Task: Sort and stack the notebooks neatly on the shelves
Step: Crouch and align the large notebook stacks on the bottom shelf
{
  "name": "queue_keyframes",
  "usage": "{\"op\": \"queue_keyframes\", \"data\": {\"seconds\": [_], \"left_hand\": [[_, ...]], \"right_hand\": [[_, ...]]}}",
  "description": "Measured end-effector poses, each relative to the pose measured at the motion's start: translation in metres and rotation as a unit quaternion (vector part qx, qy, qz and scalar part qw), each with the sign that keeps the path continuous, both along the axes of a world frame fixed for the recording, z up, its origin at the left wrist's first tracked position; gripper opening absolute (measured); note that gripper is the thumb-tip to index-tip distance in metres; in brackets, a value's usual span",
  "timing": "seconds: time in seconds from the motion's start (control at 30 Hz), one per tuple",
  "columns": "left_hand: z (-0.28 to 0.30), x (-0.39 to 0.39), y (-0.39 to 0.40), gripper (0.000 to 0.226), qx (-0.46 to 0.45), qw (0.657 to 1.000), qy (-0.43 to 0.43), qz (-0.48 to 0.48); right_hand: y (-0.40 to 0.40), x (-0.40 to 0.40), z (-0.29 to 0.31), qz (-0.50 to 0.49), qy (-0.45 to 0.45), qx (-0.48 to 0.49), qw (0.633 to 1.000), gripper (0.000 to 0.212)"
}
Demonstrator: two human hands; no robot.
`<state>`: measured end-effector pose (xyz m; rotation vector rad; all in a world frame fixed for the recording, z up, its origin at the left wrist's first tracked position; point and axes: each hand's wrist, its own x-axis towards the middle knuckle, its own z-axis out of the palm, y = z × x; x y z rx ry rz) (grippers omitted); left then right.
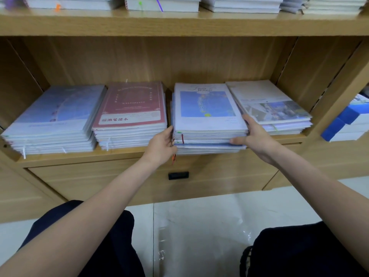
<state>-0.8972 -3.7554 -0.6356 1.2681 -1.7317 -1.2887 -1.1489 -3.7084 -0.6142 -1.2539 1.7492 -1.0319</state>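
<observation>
Notebooks fill the wooden shelf [79,156] in four stacks side by side. Farthest left lies the pale blue stack [54,118], angled a little, its covers washed-out blue with a faint arc of print. Just beside it on the right sits the red-covered stack [129,114], topped by a dark red cover with a pale label strip near its front edge. A narrow gap separates this from the third stack [207,116], whose top cover shows a bright blue picture on white; its lower notebooks stick out slightly past the shelf's near edge, and thin red ribbon markers hang from its left front corner.

The left hand [162,146] is at that stack's near left corner, fingers curled against its side, gripping the upper notebooks. The right hand [255,136] grasps the stack's near right corner, thumb pressed along the front edges and fingers reaching up its right side, between it and the fourth stack [273,106], which carries a cream cover with a photo collage and lies touching the third.

Above, an upper shelf [179,25] holds more pale stacks. At far right stand blue-and-white boxes [347,120]. Below the shelf, a drawer front shows a black handle [178,175].
</observation>
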Motion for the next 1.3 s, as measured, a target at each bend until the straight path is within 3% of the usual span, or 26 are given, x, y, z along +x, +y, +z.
{"op": "queue_keyframes", "data": {"seconds": [0.2,0.57,0.97,1.17,1.3], "left_hand": [[0.003,0.001,-0.006,0.059,-0.041,0.998,-0.033,0.044],[0.004,0.002,-0.007,0.067,-0.133,0.983,-0.121,0.028],[-0.001,0.006,0.001,0.062,-0.253,0.949,-0.188,0.019],[0.010,0.001,0.007,0.060,-0.137,0.987,-0.076,0.046],[0.012,-0.003,0.008,0.057,-0.131,0.988,-0.063,0.060]], "right_hand": [[0.004,0.002,0.002,-0.003,-0.037,-0.011,0.999,0.080],[0.007,-0.002,0.002,-0.016,-0.114,-0.009,0.993,0.068],[0.015,-0.004,0.006,-0.009,-0.094,-0.014,0.995,0.061],[0.016,-0.003,0.012,-0.013,-0.079,-0.014,0.997,0.060],[0.014,0.000,0.011,-0.024,-0.060,-0.010,0.998,0.063]]}}
